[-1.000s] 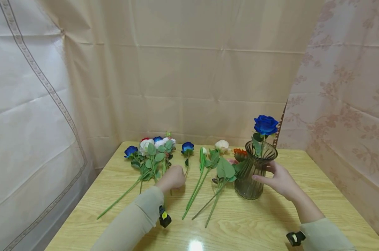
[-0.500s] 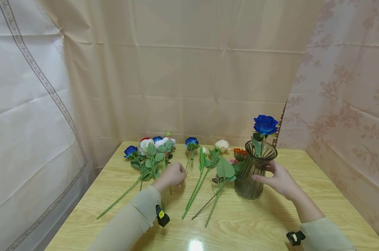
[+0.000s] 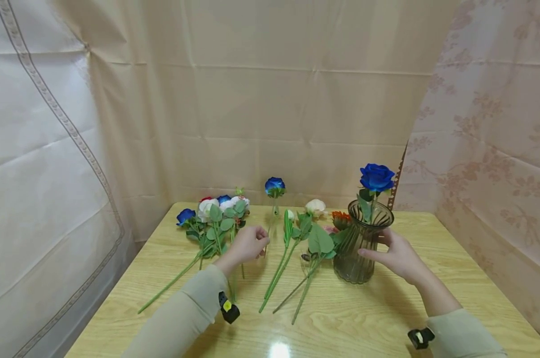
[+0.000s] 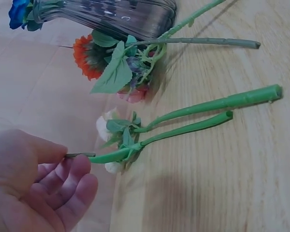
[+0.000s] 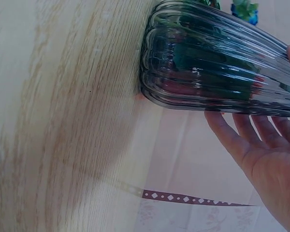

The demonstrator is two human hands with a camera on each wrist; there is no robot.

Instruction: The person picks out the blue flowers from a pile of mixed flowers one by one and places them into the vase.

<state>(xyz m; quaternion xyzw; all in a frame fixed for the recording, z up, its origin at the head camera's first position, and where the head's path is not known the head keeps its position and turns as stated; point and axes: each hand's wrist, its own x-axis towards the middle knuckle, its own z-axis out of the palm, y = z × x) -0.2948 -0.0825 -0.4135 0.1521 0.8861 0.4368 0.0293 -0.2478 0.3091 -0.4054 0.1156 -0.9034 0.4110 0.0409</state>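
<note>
Left hand [image 3: 247, 243] pinches the rose [image 3: 275, 186], likely light and best held by its stem [image 4: 82, 155]; right hand [image 3: 400, 256] grips the probably fragile vase [image 3: 355, 261].

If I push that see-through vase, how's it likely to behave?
The vase may be slippery, since its ribbed wall looks glossy. That glass-like shine suggests it could be fragile. Its base is broader than its neck, so a low push would probably slide rather than tip it.
</note>
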